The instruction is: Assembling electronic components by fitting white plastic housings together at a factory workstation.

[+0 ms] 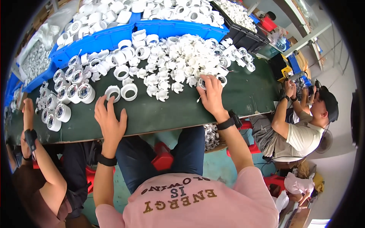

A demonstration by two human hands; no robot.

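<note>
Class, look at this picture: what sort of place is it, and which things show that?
Probably a small factory assembly bench: a heap of white plastic parts on a long green table, blue bins full of more, and co-workers seated on either side.

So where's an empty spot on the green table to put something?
Bare green mat lies between the left hand and right hand, and right of the right hand. Crowded: the white plastic parts pile behind, assembled round pieces at left.
</note>
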